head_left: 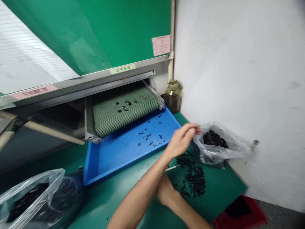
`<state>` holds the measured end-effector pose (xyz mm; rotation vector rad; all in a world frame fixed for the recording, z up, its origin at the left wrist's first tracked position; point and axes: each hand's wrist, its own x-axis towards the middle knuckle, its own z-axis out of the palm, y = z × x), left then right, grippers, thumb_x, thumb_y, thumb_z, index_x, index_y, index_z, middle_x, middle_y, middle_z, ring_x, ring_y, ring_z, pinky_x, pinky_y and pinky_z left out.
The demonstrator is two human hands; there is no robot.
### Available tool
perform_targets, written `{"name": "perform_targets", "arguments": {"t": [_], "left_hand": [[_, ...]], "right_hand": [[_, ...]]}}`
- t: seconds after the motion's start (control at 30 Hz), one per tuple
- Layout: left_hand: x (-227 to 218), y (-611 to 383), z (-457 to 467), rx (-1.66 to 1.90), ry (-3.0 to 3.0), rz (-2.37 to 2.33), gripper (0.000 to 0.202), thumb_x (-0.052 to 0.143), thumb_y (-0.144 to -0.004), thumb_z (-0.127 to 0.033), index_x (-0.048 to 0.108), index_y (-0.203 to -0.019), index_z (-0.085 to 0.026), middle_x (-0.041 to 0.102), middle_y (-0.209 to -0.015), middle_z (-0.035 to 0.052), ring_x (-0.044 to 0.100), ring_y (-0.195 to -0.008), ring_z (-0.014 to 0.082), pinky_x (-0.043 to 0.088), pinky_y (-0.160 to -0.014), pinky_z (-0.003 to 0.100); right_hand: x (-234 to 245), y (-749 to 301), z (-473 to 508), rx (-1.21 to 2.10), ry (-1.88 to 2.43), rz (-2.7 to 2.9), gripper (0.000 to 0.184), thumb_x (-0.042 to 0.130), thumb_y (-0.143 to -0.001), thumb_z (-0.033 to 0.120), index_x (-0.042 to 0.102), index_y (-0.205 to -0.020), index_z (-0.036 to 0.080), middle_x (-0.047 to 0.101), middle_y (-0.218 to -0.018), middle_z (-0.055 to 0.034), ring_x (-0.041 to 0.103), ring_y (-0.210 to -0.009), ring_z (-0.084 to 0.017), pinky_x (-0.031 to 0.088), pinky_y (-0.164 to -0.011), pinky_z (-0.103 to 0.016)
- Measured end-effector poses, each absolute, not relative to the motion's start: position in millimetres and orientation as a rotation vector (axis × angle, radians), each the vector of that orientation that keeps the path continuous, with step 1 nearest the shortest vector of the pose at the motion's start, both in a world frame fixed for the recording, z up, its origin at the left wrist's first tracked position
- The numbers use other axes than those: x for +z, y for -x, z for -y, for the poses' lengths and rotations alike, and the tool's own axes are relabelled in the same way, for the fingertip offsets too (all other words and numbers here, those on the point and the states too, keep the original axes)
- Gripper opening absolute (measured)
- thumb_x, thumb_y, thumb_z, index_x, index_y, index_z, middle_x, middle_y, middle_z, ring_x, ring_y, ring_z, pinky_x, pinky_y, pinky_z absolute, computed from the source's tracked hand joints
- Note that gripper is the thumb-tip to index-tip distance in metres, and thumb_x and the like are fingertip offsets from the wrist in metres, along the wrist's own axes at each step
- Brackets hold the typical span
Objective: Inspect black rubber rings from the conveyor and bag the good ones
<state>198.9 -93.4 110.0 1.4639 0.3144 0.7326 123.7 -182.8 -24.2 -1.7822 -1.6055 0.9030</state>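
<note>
two hands sit right of the blue plastic tray [124, 167]: left hand [181, 141], fingers loosely curled on nothing visible, beside a clear plastic bag [209, 156] of black pieces [214, 139]; right hand [164, 190], fingers hidden, cannot tell.

Two bare forearms [140, 194], bare hand [181, 141], slender fingers [193, 128].

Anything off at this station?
Yes: loose black pieces lie scattered on the green mat, outside the blue tray and beside the clear plastic bag, so they look spilled. The left hand is just above them.
</note>
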Motion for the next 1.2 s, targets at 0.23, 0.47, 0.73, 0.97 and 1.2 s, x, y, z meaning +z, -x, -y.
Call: {"name": "perform_targets", "arguments": {"t": [0.23, 0.47, 0.73, 0.97, 1.2], "left_hand": [[60.4, -27.4, 31.1, 1.297, -0.944, -0.998, 0.014, 0.058, -0.081, -0.028, 0.059, -0.09, -0.018, 0.058, -0.069, -0.0013, 0.047, -0.052, 0.0067, 0.034, -0.046, 0.018], [64.7, 33.9, 12.0, 1.375, -0.85, -1.148, 0.016, 0.063, -0.075, -0.027, 0.057, -0.085, -0.017, 0.055, -0.064, -0.003, 0.043, -0.047, 0.0058, 0.029, -0.041, 0.017], [54.7, 26.9, 12.5, 1.336, -0.83, -1.131, 0.014, 0.063, -0.075, -0.026, 0.059, -0.085, -0.017, 0.054, -0.061, -0.0031, 0.041, -0.044, 0.0053, 0.026, -0.039, 0.016], [57.4, 15.5, 6.4, 1.345, -0.902, -1.143, 0.017, 0.062, -0.077, -0.03, 0.059, -0.086, -0.017, 0.054, -0.062, -0.0033, 0.039, -0.044, 0.0052, 0.027, -0.039, 0.017], [89.6, 13.6, -65.0, 1.315, -1.618, -1.345, 0.024, 0.047, -0.087, -0.033, 0.061, -0.101, -0.019, 0.063, -0.088, 0.0048, 0.056, -0.068, 0.0129, 0.044, -0.058, 0.024]], "right_hand": [[-31.2, -140.4, 155.7, 0.599, 1.849, 2.185, 0.028, 0.044, -0.078, 0.004, 0.061, -0.094, 0.02, 0.056, -0.099, -0.0098, 0.049, -0.094, -0.024, 0.042, -0.074, -0.035], [-43.3, -123.7, 150.6, 0.516, 1.749, 2.332, 0.026, 0.043, -0.078, 0.0, 0.056, -0.087, 0.021, 0.054, -0.093, -0.0055, 0.049, -0.086, -0.02, 0.039, -0.072, -0.032], [-34.2, -164.8, 174.1, 0.387, 2.162, 2.225, 0.021, 0.043, -0.085, 0.007, 0.058, -0.091, 0.021, 0.055, -0.094, -0.0067, 0.047, -0.086, -0.023, 0.037, -0.072, -0.036], [-36.5, -168.3, 179.4, 0.477, 1.999, 2.134, 0.032, 0.033, -0.083, 0.0, 0.057, -0.086, 0.021, 0.059, -0.09, -0.0066, 0.054, -0.083, -0.021, 0.043, -0.074, -0.034], [-21.7, -187.7, 150.6, 0.97, 1.394, 1.802, 0.043, 0.037, -0.08, 0.014, 0.051, -0.119, 0.025, 0.064, -0.103, -0.0055, 0.062, -0.086, -0.017, 0.049, -0.071, -0.022]]}}
